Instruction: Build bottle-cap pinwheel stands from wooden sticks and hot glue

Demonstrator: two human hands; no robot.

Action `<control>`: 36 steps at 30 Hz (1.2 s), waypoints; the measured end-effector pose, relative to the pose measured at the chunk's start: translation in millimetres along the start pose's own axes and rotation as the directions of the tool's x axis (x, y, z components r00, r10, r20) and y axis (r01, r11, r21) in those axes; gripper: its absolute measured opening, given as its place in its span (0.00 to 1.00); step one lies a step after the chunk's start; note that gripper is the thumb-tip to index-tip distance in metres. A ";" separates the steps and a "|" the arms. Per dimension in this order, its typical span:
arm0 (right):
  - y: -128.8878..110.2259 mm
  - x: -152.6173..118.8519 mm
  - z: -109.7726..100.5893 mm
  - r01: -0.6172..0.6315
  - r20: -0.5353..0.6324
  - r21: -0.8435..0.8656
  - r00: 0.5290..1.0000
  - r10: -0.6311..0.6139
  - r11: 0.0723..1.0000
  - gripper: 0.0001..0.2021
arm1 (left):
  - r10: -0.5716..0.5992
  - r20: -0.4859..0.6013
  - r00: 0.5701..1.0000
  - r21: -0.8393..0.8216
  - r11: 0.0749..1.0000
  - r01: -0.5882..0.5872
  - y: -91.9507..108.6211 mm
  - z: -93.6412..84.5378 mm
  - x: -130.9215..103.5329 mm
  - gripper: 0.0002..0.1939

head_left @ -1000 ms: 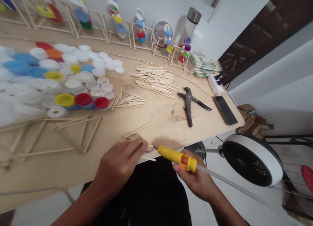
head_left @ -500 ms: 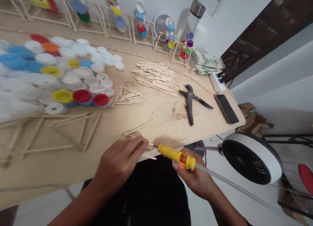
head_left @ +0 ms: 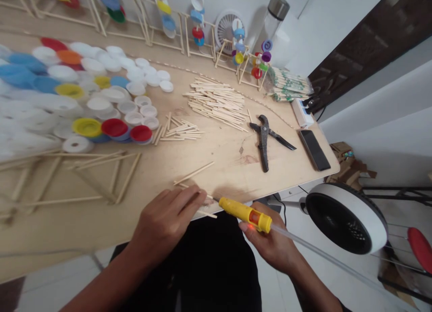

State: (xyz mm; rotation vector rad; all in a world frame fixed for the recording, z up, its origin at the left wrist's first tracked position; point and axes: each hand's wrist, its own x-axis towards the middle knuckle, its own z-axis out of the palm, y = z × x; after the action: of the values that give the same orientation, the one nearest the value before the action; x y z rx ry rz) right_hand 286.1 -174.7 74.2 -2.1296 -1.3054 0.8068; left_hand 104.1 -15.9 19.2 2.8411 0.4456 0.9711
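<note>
Head: R hand w/ glue gun (nr stick in L hand)

We have a pale wooden surface, with stick-and-cap models lined along its far edge and bottle caps crowding its left part. Before us, a loose stick lies towards the near edge, pliers and a phone towards the rounded right corner.

On the worktop, bottle caps lie left of the stick pile; the smartphone lies to its right, before the power strip.
</note>
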 end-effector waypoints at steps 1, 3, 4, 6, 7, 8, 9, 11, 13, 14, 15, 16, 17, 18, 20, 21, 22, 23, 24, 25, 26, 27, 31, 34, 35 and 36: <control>-0.4 0.0 -0.3 0.003 -0.003 -0.005 1.000 -0.003 1.000 0.14 | -0.003 0.002 1.000 0.000 1.000 0.003 0.3 -0.2 0.5 0.11; -1.1 0.2 -1.0 0.009 -0.001 -0.011 1.000 -0.009 1.000 0.14 | -0.003 0.008 1.000 -0.005 1.000 0.003 0.8 0.1 0.8 0.11; -1.2 0.2 -1.2 0.009 0.000 -0.011 1.000 -0.009 1.000 0.14 | -0.004 0.009 1.000 -0.008 1.000 0.004 0.8 0.3 0.8 0.11; -1.2 0.2 -1.8 0.000 0.005 -0.010 1.000 0.000 1.000 0.13 | -0.011 0.014 1.000 -0.015 1.000 0.011 0.6 0.7 0.3 0.12; -1.0 0.1 -2.1 -0.005 0.006 -0.011 1.000 0.005 1.000 0.13 | -0.015 0.013 1.000 -0.020 1.000 0.015 0.4 0.8 0.0 0.13; -0.7 -0.1 -2.5 -0.008 0.009 -0.012 1.000 0.008 1.000 0.13 | -0.020 0.015 1.000 -0.024 1.000 0.020 0.1 0.8 -0.4 0.13; -0.4 -0.2 -2.8 -0.009 0.012 -0.013 1.000 0.010 1.000 0.12 | -0.024 0.014 1.000 -0.026 0.999 0.024 -0.2 0.8 -0.7 0.13; 0.3 -0.6 -3.7 -0.008 0.016 -0.016 1.000 0.008 1.000 0.13 | -0.023 0.013 1.000 -0.025 0.999 0.023 -0.6 0.9 -1.1 0.13; 0.9 -0.8 -4.7 -0.005 0.016 -0.019 1.000 0.005 1.000 0.13 | -0.026 0.016 1.000 -0.019 0.999 0.026 -0.6 1.1 -1.1 0.13; 1.1 -0.9 -5.1 -0.003 0.015 -0.021 1.000 0.003 1.000 0.13 | -0.026 0.016 1.000 -0.015 1.000 0.026 -0.4 1.2 -1.0 0.12; 1.2 -0.9 -5.6 0.000 0.012 -0.024 1.000 0.001 1.000 0.13 | -0.025 0.014 1.000 -0.012 1.000 0.025 -0.2 1.4 -0.7 0.12; 1.3 -1.0 -6.0 0.003 0.012 -0.027 1.000 -0.002 1.000 0.13 | -0.023 0.011 1.000 -0.010 1.000 0.023 0.1 1.5 -0.3 0.12; 1.4 -1.1 -6.2 0.006 0.013 -0.031 1.000 -0.005 0.999 0.13 | -0.018 0.006 1.000 -0.007 1.000 0.018 0.4 1.6 0.1 0.12; 1.3 -1.2 -6.4 0.007 0.013 -0.034 1.000 -0.006 0.999 0.12 | -0.012 0.002 1.000 -0.005 1.000 0.012 0.6 1.7 0.5 0.11; 1.1 -1.4 -6.7 0.008 0.015 -0.035 1.000 -0.008 0.999 0.12 | -0.007 0.002 1.000 -0.006 1.000 0.007 1.0 1.9 1.3 0.11; 0.9 -1.4 -6.8 0.008 0.016 -0.033 1.000 -0.008 0.999 0.12 | -0.009 0.001 1.000 -0.007 1.000 0.009 1.1 1.9 1.6 0.12; 0.6 -1.4 -7.0 0.010 0.016 -0.031 1.000 -0.010 0.999 0.12 | -0.013 0.001 1.000 -0.008 1.000 0.014 1.1 1.8 1.8 0.12; 0.3 -1.4 -7.3 0.013 0.015 -0.030 1.000 -0.012 0.999 0.12 | -0.020 -0.004 1.000 -0.008 1.000 0.020 1.1 1.6 2.0 0.12; 0.0 -1.4 -7.7 0.014 0.014 -0.031 1.000 -0.014 0.999 0.12 | -0.025 -0.008 1.000 -0.008 1.000 0.025 1.0 1.5 2.1 0.13; -0.3 -1.3 -8.3 0.015 0.011 -0.035 1.000 -0.015 0.999 0.12 | -0.025 -0.010 1.000 -0.007 1.000 0.025 0.9 1.3 2.1 0.13; -0.4 -1.3 -8.8 0.016 0.010 -0.041 1.000 -0.016 0.999 0.12 | -0.024 -0.005 1.000 -0.006 1.000 0.024 0.8 1.2 2.1 0.13; -0.5 -1.4 -9.4 0.018 0.009 -0.050 1.000 -0.018 0.999 0.12 | -0.021 -0.004 1.000 -0.006 1.000 0.021 0.8 1.2 2.0 0.13; 0.2 -1.4 -10.1 0.043 0.020 -0.087 0.999 -0.042 0.995 0.13 | -0.027 -0.007 1.000 -0.001 1.000 0.027 0.7 1.8 1.6 0.12; 0.8 -1.5 -8.8 0.035 0.022 -0.098 0.999 -0.033 0.995 0.13 | -0.024 0.008 1.000 0.000 1.000 0.024 1.2 1.5 2.3 0.12; 1.1 -1.7 -8.3 0.030 0.023 -0.102 0.999 -0.028 0.994 0.13 | -0.019 0.005 1.000 -0.001 1.000 0.019 1.4 1.1 2.9 0.12; 1.3 -2.0 -7.9 0.027 0.023 -0.108 0.999 -0.024 0.994 0.13 | -0.018 -0.001 1.000 -0.002 1.000 0.018 1.6 0.6 3.5 0.12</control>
State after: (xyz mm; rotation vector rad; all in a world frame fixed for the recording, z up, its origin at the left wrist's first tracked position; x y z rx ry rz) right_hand 291.8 -178.0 79.2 -2.1884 -1.4138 0.7661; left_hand 107.4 -16.3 21.0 2.8298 0.4691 0.9688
